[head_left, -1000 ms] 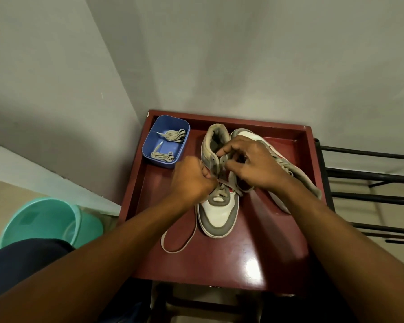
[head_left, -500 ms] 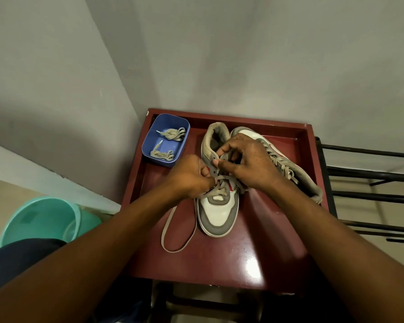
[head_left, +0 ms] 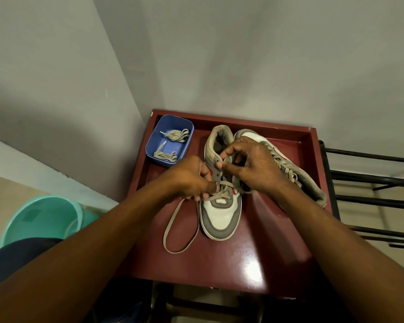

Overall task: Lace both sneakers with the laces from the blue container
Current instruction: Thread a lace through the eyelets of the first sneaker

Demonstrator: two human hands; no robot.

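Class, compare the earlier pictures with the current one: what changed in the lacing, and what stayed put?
The right hand moved its thumb and forefinger leftward onto the upper of the near sneaker, by the top eyelets; more crossed lace shows. The left hand still pinches the lace. Unchanged: the blue container, far sneaker and table.

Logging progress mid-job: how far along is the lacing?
Done: the tipped sneaker looks laced. In hand: left hand pinches the lace, right hand holds the upright sneaker; its lower eyelets are crossed, slack looped on the table. Left: its upper eyelets.
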